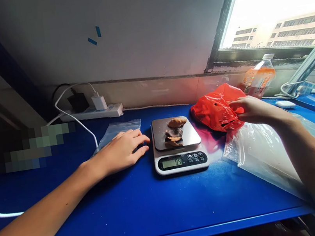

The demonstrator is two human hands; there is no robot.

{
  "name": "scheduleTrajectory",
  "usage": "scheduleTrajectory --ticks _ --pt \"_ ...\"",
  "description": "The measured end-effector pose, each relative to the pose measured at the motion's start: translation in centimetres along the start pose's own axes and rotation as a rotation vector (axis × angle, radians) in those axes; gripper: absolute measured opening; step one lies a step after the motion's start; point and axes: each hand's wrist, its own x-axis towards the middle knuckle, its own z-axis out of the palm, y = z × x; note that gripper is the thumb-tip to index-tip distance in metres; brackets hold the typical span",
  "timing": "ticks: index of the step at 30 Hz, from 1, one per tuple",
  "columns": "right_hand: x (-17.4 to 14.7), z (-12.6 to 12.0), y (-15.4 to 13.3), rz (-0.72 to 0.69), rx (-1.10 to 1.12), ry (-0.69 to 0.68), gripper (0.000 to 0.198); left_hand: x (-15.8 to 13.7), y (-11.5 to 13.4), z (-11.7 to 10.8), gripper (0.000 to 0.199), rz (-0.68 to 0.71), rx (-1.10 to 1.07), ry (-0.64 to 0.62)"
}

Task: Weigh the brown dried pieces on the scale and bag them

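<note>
A kitchen scale (163, 153) stands on the blue table with its display lit, seeming to read 8.9. Curled brown pieces that look like dried citrus peel (173, 132) lie on its metal plate. Just left of the scale, my left hand (123, 148) rests with fingers loosely spread, holding nothing. Beneath and behind it is a clear plastic bag (127, 126), partly covered by the hand. On the right, my right hand (255, 109) grips the edge of a crumpled red plastic bag (213, 107). Some of its fingertips are hidden in the folds, and the bag's contents do not show.
Clear zip bags (265, 153) lie under my right forearm. Behind the red bag stands a bottle with orange labelling (260, 75). A white power strip (91, 113) with chargers and cables runs along the wall. A small white case (285, 104) sits at the right.
</note>
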Motion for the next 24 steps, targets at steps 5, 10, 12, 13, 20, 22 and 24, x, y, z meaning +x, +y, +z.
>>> scheduleTrajectory --ticks 5,10,12,13,20,22,24 --pt "0.6 0.5 -2.3 -0.074 0.084 -0.059 0.013 0.0 0.2 -0.1 0.039 -0.005 0.006 -0.002" --pt "1.1 1.6 -3.2 -0.174 0.167 0.053 0.014 -0.1 0.2 -0.1 0.039 0.005 0.004 0.001" --pt "1.3 2.4 -2.7 -0.228 0.201 0.143 0.016 -0.1 0.2 0.0 0.039 0.004 0.010 0.001" --pt "1.4 2.9 -2.4 -0.225 0.215 0.171 0.018 0.0 0.1 0.0 0.039 0.002 0.011 0.000" --pt "1.2 4.4 -1.8 -0.126 0.209 0.165 0.021 -0.1 0.2 0.0 0.037 0.005 -0.008 -0.002" --pt "1.2 3.4 -1.7 -0.092 0.170 0.142 0.014 -0.1 0.2 0.0 0.036 -0.003 -0.020 0.013" --pt "1.0 2.2 -1.2 -0.024 0.107 0.133 0.013 -0.2 0.1 0.0 0.036 -0.010 -0.033 0.030"
